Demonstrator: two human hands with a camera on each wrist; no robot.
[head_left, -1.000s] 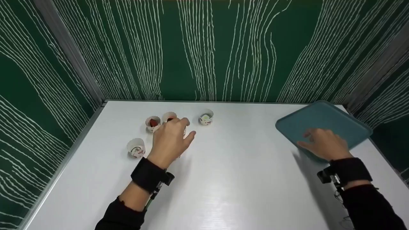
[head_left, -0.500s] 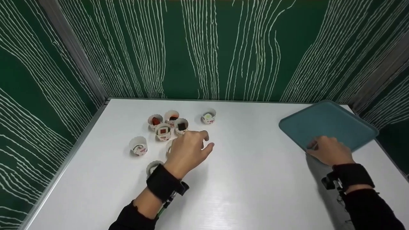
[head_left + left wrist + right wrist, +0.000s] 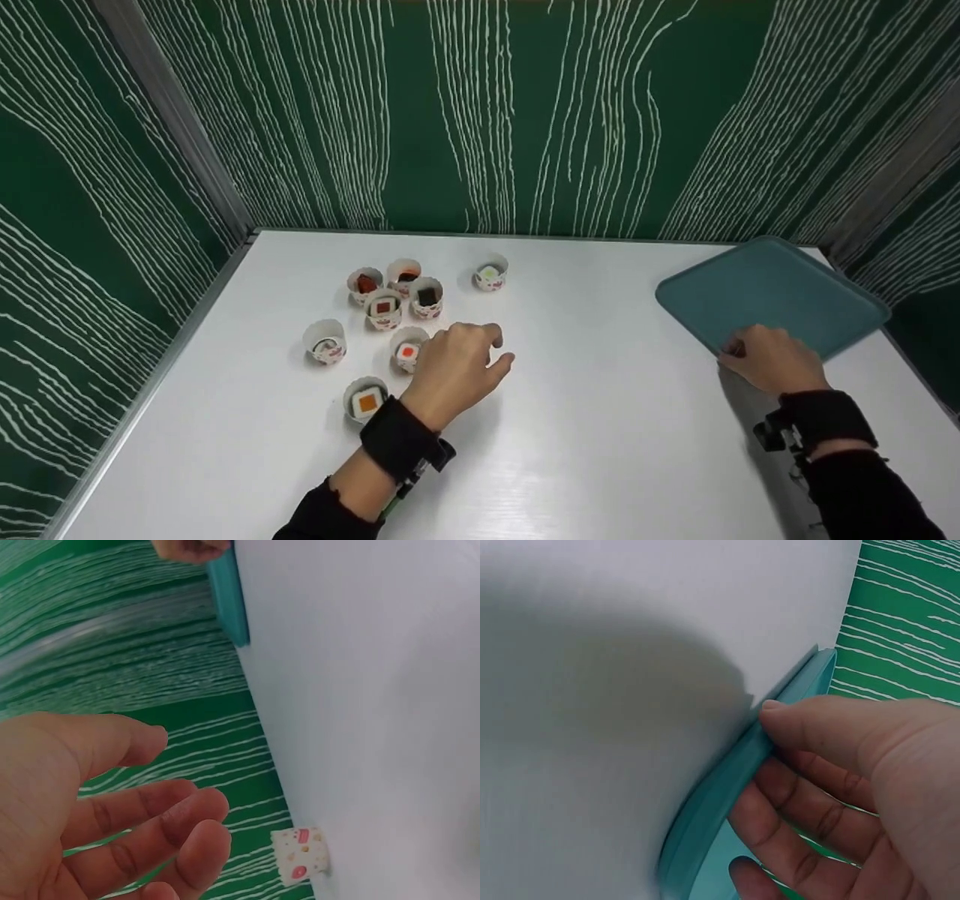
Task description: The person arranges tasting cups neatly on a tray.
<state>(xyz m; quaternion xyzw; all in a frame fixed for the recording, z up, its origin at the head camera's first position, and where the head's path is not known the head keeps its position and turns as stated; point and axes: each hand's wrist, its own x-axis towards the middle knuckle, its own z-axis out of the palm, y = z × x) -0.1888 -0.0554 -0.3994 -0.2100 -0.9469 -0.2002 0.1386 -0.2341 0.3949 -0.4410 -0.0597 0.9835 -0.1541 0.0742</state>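
My left hand [image 3: 459, 371] hovers over the white table with its fingers loosely bent, holding nothing. Just left of it stands a patterned paper cup [image 3: 403, 337] with a white piece with an orange-red centre inside. Another paper cup [image 3: 358, 386], by the wristband, contains a white piece with an orange square. On the right, my right hand [image 3: 778, 361] pinches the near edge of a blue-green tray [image 3: 780, 289]. In the right wrist view the thumb [image 3: 802, 724] lies on the outside of the tray's rim [image 3: 712, 799], while the other fingers reach inside.
A cluster of paper cups [image 3: 385, 321] with red, white and dark pieces stands at the back left. One cup [image 3: 491, 285] sits apart, behind my left hand; another [image 3: 325, 334] is at the far left. Green walls [image 3: 412, 135] with white lines border the table [image 3: 570, 390].
My left hand has drawn back from over the cup cluster, toward me and right, uncovering the cups. My right hand has lowered to the tray's near edge and taken hold of it.
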